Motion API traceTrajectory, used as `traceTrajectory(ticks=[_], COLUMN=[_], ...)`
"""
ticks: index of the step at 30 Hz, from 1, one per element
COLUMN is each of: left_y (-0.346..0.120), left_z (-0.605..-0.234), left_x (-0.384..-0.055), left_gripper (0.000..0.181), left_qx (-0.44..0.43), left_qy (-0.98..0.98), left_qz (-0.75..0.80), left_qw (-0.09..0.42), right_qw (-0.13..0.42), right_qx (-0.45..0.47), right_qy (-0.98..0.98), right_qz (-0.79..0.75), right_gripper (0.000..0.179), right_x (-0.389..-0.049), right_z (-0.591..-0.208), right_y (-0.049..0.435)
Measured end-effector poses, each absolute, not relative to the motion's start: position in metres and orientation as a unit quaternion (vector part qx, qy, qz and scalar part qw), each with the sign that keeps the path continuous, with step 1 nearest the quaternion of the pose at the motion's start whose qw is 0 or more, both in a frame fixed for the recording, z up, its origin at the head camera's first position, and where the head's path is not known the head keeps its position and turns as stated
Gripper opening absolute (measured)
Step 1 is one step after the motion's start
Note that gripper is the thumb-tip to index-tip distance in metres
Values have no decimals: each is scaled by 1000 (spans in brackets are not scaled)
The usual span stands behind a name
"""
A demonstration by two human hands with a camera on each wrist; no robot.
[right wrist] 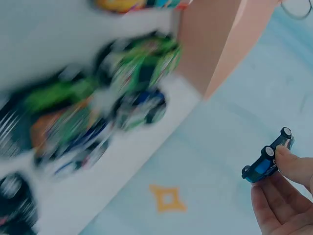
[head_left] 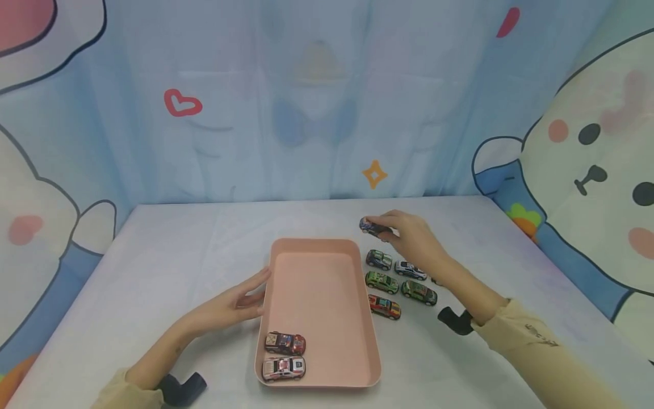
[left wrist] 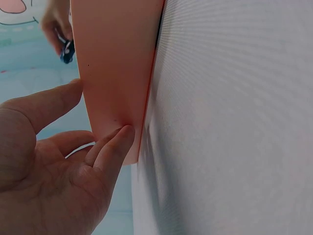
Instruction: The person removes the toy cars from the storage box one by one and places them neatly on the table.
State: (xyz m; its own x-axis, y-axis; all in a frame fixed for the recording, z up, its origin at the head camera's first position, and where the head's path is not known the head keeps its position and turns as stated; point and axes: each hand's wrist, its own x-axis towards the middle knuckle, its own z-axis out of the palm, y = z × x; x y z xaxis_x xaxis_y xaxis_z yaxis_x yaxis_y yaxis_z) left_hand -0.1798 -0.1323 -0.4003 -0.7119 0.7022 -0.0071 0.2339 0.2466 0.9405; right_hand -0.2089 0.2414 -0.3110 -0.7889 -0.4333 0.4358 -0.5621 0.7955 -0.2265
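A dark blue toy car is pinched between the thumb and fingers of my right hand, raised beyond the far right corner of the pink tray. Fairly straight fingers of my left hand touch the tray's left side; in the left wrist view they lie against its outer wall, thumb at the rim. Inside the tray, near its front left corner, a dark red-and-black toy car sits beside a white-and-red one.
Right of the tray stand several toy cars: a dark green one, a white one, a bright green one, a green-and-red one and a red-and-yellow one. A patterned curtain hangs behind the white table.
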Motion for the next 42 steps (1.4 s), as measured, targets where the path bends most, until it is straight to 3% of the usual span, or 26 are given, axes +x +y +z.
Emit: traceTrajectory(ticks=[12, 21, 32, 42], left_y=[-133, -133, -135, -137], left_z=[-401, -402, -401, -401], left_x=[-180, -179, -178, -178], left_gripper=[74, 74, 74, 74], left_qx=[307, 306, 305, 298], left_qy=[756, 752, 755, 758], left_qz=[533, 537, 536, 536], left_qw=[225, 229, 223, 222], right_qw=[201, 126, 37, 15], right_qx=[189, 124, 89, 68], right_qy=[-953, -977, -989, -992], right_qz=[128, 117, 111, 105], right_gripper=[44, 42, 38, 38], right_x=[-181, -153, -144, -147], right_z=[-314, -349, -377, -382], right_y=[365, 430, 438, 428])
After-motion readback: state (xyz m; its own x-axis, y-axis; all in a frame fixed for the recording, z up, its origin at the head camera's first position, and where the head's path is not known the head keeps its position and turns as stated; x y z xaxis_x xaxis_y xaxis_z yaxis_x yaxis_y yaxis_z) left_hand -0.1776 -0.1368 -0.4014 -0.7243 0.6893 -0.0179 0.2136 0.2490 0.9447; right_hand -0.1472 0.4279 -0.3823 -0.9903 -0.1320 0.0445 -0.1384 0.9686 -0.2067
